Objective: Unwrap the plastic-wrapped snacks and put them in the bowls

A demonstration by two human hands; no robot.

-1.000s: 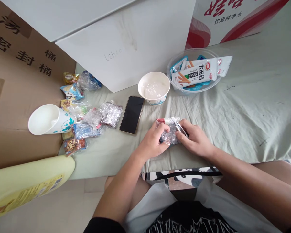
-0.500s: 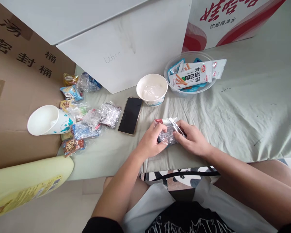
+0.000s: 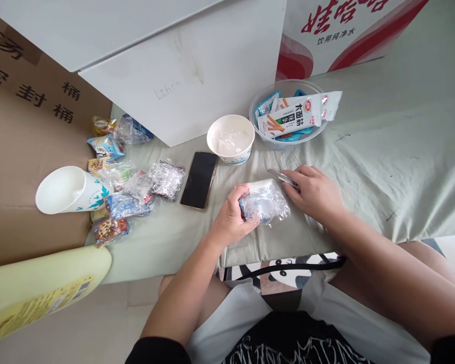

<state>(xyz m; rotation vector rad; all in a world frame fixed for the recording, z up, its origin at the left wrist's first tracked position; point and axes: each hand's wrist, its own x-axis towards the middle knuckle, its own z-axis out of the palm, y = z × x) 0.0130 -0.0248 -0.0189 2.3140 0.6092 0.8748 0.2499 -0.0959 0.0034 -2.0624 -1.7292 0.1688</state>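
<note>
Wrapped packet (image 3: 266,201): white and blue, red at its ten o'clock corner, in crinkled clear film loose toward four o'clock; I gripped its nine o'clock end in my left hand (image 3: 233,215).
Slim tool (image 3: 283,178): silvery, knife-like, held in my right hand (image 3: 317,194), tip toward ten o'clock, near the packet's one o'clock.

Homelike room: green cloth (image 3: 379,146), snacks (image 3: 290,117) (phone (image 3: 199,179) too).

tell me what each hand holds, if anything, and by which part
The left hand grips a plastic-wrapped packet by its left end. The right hand holds a slim knife-like tool by its right end, the other end sticking out.
</note>
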